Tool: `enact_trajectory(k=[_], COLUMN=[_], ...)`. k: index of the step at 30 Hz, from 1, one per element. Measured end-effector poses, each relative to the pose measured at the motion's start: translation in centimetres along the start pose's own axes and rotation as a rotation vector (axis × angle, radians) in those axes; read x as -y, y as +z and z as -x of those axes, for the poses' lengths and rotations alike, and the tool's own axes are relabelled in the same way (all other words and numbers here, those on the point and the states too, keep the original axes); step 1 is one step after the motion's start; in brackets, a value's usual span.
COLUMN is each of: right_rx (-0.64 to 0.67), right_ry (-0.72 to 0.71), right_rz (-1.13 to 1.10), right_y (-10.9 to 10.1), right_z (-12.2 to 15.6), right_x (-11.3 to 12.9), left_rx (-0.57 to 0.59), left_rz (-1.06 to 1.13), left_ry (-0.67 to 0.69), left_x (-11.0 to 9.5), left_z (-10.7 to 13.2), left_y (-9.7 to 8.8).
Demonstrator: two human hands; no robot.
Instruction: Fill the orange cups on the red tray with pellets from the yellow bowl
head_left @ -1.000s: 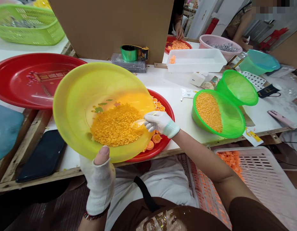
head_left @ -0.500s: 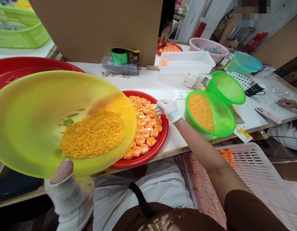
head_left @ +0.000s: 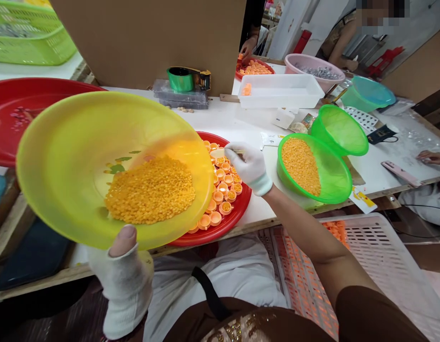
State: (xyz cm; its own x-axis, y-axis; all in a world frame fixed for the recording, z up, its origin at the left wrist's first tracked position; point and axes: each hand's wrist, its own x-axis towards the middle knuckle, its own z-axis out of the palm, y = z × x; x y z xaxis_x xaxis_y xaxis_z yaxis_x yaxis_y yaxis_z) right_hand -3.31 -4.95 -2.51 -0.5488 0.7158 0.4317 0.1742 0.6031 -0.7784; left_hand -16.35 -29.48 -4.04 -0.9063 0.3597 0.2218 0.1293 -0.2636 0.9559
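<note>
My left hand (head_left: 124,266), in a white glove with a bare thumb, grips the near rim of a yellow plastic basin (head_left: 63,142); its other fingers are hidden beneath. Yellow-orange grains (head_left: 152,192) lie heaped inside the tilted basin. My gloved right hand (head_left: 247,164) pinches a small pale spoon (head_left: 217,153), its end over the tray of cups. That red round tray (head_left: 244,202) sits partly under the basin and bears many small orange cups (head_left: 215,218). Some cups on the right side contain grains; the basin covers the tray's left part.
A green basin (head_left: 333,183) of the same grains stands right, with another green basin (head_left: 342,126) against it. Behind are a white bin (head_left: 282,90), a tape dispenser (head_left: 180,80) and a cardboard partition (head_left: 152,38). A red tray (head_left: 13,118) lies left. Co-workers' hands show at the back and far right.
The yellow basin and my left hand have shifted right, covering more of the cups. My right hand has come nearer, the spoon still pinched in it.
</note>
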Motion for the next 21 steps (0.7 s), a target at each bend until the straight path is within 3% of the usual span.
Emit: enact_trajectory(k=[4, 9, 14, 21], right_rx=[0.198, 0.373, 0.393, 0.282], right_ry=[0.291, 0.561, 0.696, 0.785], right_rz=[-0.160, -0.301, -0.465, -0.648], right_y=[1.8, 4.6, 5.1, 2.7], right_z=[1.2, 2.1, 2.5, 1.7], right_x=[3.3, 4.3, 4.5, 2.7], left_rx=[-0.007, 0.034, 0.017, -0.035], left_rz=[0.015, -0.018, -0.031, -0.016], left_ry=[-0.016, 0.011, -0.023, -0.097], left_x=[0.5, 0.6, 0.2, -0.4], left_z=[0.6, 1.5, 1.5, 0.8], left_y=[0.6, 0.4, 0.2, 0.0])
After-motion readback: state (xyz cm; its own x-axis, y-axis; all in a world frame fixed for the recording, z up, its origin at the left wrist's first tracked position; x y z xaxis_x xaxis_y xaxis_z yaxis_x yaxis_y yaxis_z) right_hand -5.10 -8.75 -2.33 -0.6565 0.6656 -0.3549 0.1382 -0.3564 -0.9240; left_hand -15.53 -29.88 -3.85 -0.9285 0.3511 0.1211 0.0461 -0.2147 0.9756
